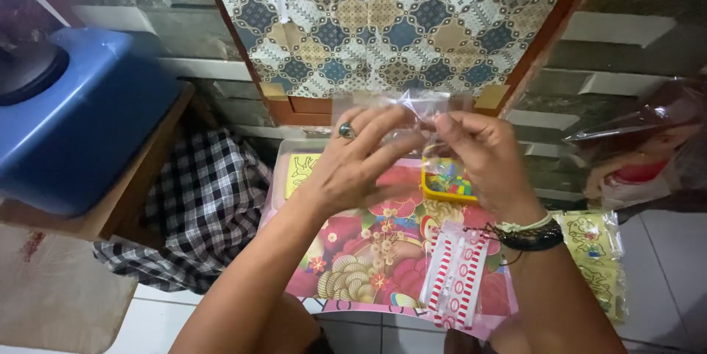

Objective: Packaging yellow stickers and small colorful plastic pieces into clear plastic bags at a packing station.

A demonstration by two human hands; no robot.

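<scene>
Left hand: my left hand [353, 166], ring on one finger, pinches one edge of a small clear plastic bag [412, 107]; grip clenched on it.
Right hand: my right hand [482, 163], bands at the wrist, pinches the other edge; grip clenched on the same bag.
Bag: held up between both hands above the tray; I cannot tell whether it holds anything.
Yellow box [447, 181]: open, small colourful pieces inside, partly behind my right hand.
Floral tray [368, 251]: carries the box and red-and-white striped packets [456, 280].
Yellow packets [596, 251]: on the tiled floor, right of the tray.
</scene>
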